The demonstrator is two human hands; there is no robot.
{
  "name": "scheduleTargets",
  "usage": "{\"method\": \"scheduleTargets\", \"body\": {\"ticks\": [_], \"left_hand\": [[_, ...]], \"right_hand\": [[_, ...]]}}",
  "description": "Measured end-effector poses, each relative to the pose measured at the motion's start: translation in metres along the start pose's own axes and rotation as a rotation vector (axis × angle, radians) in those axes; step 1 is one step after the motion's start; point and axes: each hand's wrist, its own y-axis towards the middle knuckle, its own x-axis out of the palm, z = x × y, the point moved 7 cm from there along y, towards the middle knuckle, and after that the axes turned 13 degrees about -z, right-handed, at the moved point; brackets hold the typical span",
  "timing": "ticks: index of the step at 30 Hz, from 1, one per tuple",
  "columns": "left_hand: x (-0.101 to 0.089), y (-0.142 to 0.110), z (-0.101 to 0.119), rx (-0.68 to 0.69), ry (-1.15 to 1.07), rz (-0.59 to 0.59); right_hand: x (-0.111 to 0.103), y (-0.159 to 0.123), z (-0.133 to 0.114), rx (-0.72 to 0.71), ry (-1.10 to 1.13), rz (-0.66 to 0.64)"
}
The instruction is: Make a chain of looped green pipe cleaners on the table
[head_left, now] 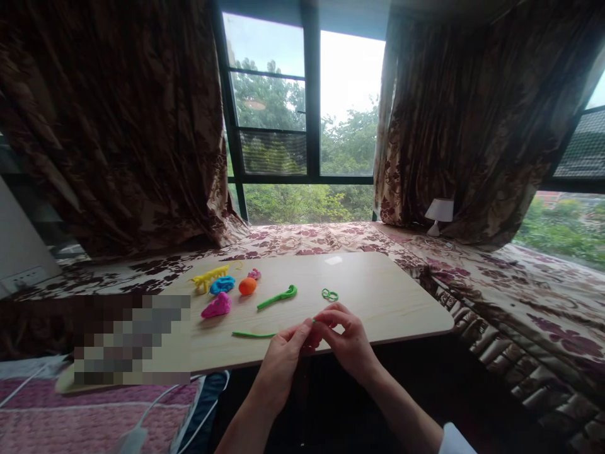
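Observation:
My left hand [289, 345] and my right hand [341, 334] meet over the table's near edge, fingertips pinched together. A tiny bit of green modelling clay [313, 321] shows between them; the rest is hidden by the fingers. Left of my hands a thin green clay strip [253, 335] lies on the table, its right end passing behind my left hand. Beyond it lies a thicker green clay piece with a curled end [278, 297]. Small green clay loops [329, 294] rest just past my right hand.
On the pale table [401, 302] at the left are yellow clay [210, 277], blue clay [222, 285], an orange ball [247, 286], a small pink piece [254, 273] and a magenta lump [217, 306]. A white patch [333, 260] lies at the back. A lamp [439, 211] stands far right.

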Motion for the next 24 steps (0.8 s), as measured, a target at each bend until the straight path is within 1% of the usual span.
{"method": "scheduleTargets", "body": {"ticks": [2,3,5,8,11,13,15,17,18,19,21,22,24], "left_hand": [[0.004,-0.001,-0.009,-0.044,-0.234,-0.027],[0.005,-0.001,-0.012,-0.054,-0.316,-0.033],[0.005,-0.001,-0.014,-0.045,-0.401,-0.034],[0.004,-0.002,-0.013,-0.021,-0.399,-0.048],[0.005,-0.006,-0.011,-0.030,-0.356,-0.057],[0.007,-0.009,-0.012,-0.044,-0.329,-0.050],[0.011,-0.011,-0.012,-0.055,-0.317,-0.042],[0.016,-0.011,-0.014,-0.064,-0.336,-0.050],[0.019,-0.011,-0.015,-0.075,-0.362,-0.060],[0.021,-0.010,-0.016,-0.088,-0.395,-0.069],[0.018,-0.010,-0.019,-0.103,-0.446,-0.044],[0.015,-0.010,-0.020,-0.105,-0.454,-0.015],[0.006,-0.011,-0.021,-0.093,-0.435,0.048]], "right_hand": [[0.000,-0.004,-0.005,-0.026,-0.020,0.053],[0.002,-0.005,-0.007,-0.032,-0.035,0.048],[0.007,-0.008,-0.011,-0.046,-0.068,0.010],[0.010,-0.010,-0.014,-0.062,-0.052,-0.059],[0.008,-0.012,-0.013,-0.063,-0.064,-0.117],[0.005,-0.014,-0.014,-0.075,-0.156,-0.111],[0.003,-0.016,-0.016,-0.084,-0.265,-0.071],[0.001,-0.019,-0.020,-0.079,-0.331,-0.029],[0.001,-0.020,-0.021,-0.075,-0.342,-0.036],[0.003,-0.020,-0.022,-0.074,-0.336,-0.070],[0.007,-0.015,-0.019,-0.059,-0.278,-0.221],[0.006,-0.011,-0.014,-0.015,-0.262,-0.299],[-0.007,0.005,0.007,0.139,-0.290,-0.378]]}}
